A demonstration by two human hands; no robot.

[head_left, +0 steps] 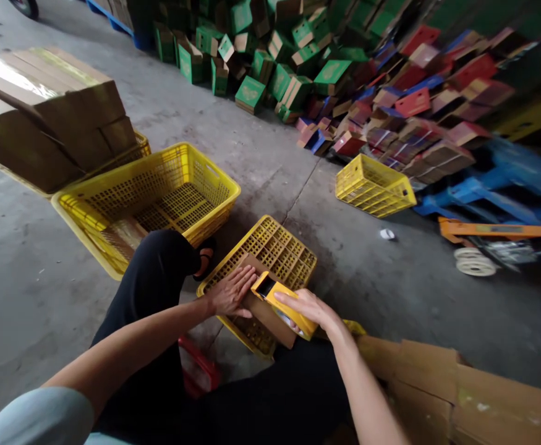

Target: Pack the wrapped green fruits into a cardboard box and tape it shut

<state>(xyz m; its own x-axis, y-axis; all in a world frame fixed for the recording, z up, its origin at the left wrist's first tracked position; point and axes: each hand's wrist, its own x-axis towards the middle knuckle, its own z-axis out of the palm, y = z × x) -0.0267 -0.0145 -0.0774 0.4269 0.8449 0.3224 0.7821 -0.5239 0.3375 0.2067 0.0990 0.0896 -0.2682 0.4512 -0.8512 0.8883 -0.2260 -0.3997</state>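
Note:
A folded brown cardboard piece (270,318) lies across an upturned-looking yellow plastic crate (293,247) in front of my knees. My left hand (233,292) rests flat on its left part, fingers stretched out. My right hand (310,307) is wrapped round a yellow boxy hand tool (283,299) with a black section near its front end. The tool sits over the cardboard, its front end close to my left fingertips. Its exact kind and its underside cannot be made out, and part of its body is hidden by my right hand.
A large yellow basket (224,179) holding a cardboard piece stands at left, beside stacked flat cartons (80,111). More cardboard (437,377) lies at lower right. Green boxes (251,93), red boxes (413,102), another yellow crate (374,188) and a blue pallet jack (493,191) stand beyond.

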